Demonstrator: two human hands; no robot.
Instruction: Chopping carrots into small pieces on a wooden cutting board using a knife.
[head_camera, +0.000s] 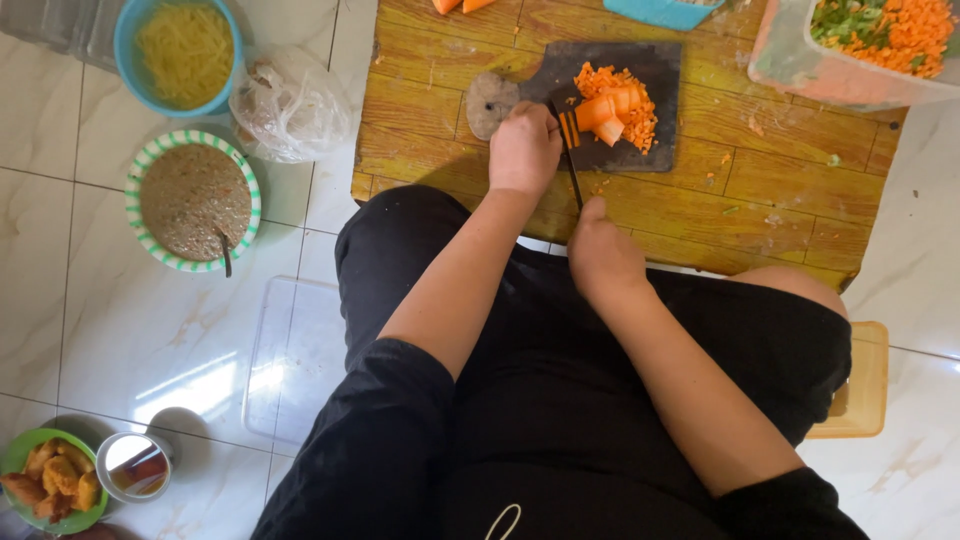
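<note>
orange carrot, firm and slick

carrot sticks (607, 108) lie bunched on the dark cutting board (640, 150), probably stiff, light and apt to roll. left hand (523, 150) rests curled beside them, gripping nothing visible; right hand (600, 255) clenches the knife (572, 160) handle.

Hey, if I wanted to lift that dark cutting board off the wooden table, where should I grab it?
Probably by the rounded handle tab on the cutting board's left end, coming from the left. It juts past the slab and looks bare, while carrot pieces cover the middle. The left hand rests just beside it; the right hand holds the knife.
</note>
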